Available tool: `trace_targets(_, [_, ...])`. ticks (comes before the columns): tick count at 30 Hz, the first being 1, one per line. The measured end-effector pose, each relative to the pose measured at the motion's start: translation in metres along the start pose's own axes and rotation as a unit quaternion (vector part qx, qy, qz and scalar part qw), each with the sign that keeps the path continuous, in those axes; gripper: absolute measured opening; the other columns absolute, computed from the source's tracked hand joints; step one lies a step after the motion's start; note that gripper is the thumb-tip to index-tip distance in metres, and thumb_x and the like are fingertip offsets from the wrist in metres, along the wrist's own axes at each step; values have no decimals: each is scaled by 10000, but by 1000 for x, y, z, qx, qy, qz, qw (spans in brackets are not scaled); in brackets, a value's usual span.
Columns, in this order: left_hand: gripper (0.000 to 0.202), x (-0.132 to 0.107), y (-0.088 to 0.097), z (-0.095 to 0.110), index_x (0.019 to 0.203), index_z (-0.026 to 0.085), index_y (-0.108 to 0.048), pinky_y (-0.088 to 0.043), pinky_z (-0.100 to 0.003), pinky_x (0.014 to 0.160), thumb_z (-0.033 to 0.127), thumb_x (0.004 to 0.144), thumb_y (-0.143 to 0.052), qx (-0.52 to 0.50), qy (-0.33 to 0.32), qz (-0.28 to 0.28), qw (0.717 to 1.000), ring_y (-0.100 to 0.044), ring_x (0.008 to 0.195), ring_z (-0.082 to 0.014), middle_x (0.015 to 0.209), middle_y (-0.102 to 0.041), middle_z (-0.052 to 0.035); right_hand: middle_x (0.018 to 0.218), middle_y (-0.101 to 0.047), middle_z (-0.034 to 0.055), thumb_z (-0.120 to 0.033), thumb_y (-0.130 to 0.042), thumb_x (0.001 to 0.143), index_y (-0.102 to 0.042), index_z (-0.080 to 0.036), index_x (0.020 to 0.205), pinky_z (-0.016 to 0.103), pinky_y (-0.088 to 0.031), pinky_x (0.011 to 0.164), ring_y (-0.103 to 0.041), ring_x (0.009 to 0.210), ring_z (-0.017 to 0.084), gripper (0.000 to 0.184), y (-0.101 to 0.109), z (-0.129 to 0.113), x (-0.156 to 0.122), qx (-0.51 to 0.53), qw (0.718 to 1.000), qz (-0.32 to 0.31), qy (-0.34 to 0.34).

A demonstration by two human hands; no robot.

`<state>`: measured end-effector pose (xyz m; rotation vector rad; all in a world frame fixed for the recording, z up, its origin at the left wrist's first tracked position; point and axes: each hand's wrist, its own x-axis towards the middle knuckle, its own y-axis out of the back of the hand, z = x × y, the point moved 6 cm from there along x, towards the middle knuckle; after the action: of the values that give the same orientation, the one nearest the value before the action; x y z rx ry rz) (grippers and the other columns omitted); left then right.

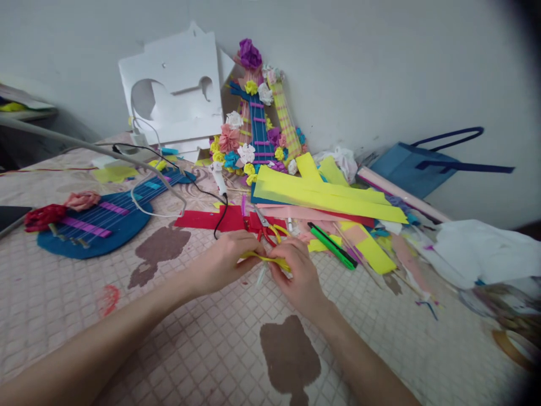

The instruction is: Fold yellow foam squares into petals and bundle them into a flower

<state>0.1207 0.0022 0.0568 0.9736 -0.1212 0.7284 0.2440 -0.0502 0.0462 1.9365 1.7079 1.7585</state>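
Observation:
Between my two hands a small strip of yellow crepe paper [266, 258] is pinched above the table. My left hand [234, 254] is closed on its left end, and my right hand [298, 270] grips the right end. Just beyond the fingers lie scissors [266, 224] with red and yellow handles, partly covered by the hands. Pieces of red paper [198, 220] rest behind them. A green utility knife [332, 246] lies to the right of my right hand. The white glue gun [218, 177] stands farther back, its black cord running toward my left hand.
On the left lies a blue toy guitar [99, 225] with paper flowers. Flower-covered guitars [260, 129] lean against the wall beside a white cut-out board [177, 84]. Yellow paper sheets [321, 194] are piled at centre right. A blue bag [409, 166] and a tape roll [513, 347] are at right.

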Motion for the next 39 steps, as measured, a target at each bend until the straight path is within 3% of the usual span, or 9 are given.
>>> trace_targets(6, [121, -3, -7, -11, 848, 166, -624, -430, -200, 666, 100, 787, -542, -76, 95, -8, 993, -579, 697, -100, 798, -654, 7, 828, -605, 28, -53, -531, 791, -530, -220, 903, 388, -447, 794, -522, 873, 204, 201, 1, 2, 1, 33, 999, -9, -30])
trace_targets(13, [124, -3, -11, -18, 805, 147, -647, -422, -204, 616, 209, 807, -539, -152, 170, -23, 973, -560, 661, -105, 736, -649, -2, 814, -617, 30, -83, -515, 840, -565, -222, 894, 399, -455, 802, -535, 848, 196, 157, 2, 0, 3, 58, 998, -21, -18])
trace_targets(20, [158, -5, -20, -31, 769, 138, -649, -407, -204, 572, 291, 736, -629, -330, 257, -71, 905, -534, 619, -101, 686, -629, 0, 956, -644, 44, -93, -520, 858, -609, -243, 1024, 440, -443, 882, -532, 954, 206, 241, 3, 1, -2, 60, 996, -46, 53])
trace_targets(26, [215, -13, -29, -42, 809, 140, -664, -372, -197, 562, 334, 716, -664, -411, 303, -93, 855, -514, 600, -85, 680, -619, 9, 1002, -641, 45, -85, -491, 862, -624, -258, 1052, 430, -452, 879, -546, 980, 202, 290, 3, 6, -5, 73, 995, -59, 45])
trace_targets(34, [198, -10, -25, -39, 798, 138, -665, -383, -210, 580, 324, 732, -654, -389, 275, -77, 876, -520, 614, -94, 684, -617, 6, 904, -637, 38, -142, -526, 856, -582, -232, 1022, 372, -469, 803, -574, 883, 187, 197, 0, 9, -1, 104, 993, -28, -53])
trace_targets(39, [198, -9, -24, -37, 805, 135, -669, -357, -201, 564, 322, 746, -645, -391, 281, -86, 872, -495, 592, -84, 664, -597, 15, 903, -631, 35, -159, -532, 852, -598, -212, 970, 326, -467, 781, -587, 862, 170, 146, -1, 12, -2, 146, 981, -55, -118])
